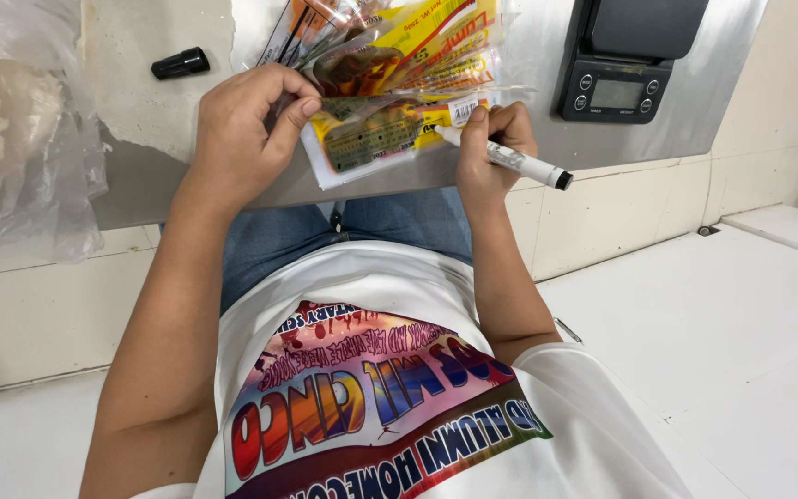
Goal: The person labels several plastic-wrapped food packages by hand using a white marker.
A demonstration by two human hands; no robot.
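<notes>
I judge the marking step is in hand: my right hand (491, 139) grips a white marker (510, 159), tip on the label corner of the top packet (385, 129) in a fanned stack at the near edge of the steel surface (528, 55). My left hand (247, 129) pinches the stack's left side. The next stroke calls for the left pinch staying firm so the slippery film won't slide.

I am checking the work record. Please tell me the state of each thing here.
Marker: uncapped, tip on the top packet.
Marker cap: off, lying on the counter.
Packets: stacked, flat.
Scale: display blank.
Left hand: pinching the packets' edge.
Right hand: grip closed around the marker.
</notes>
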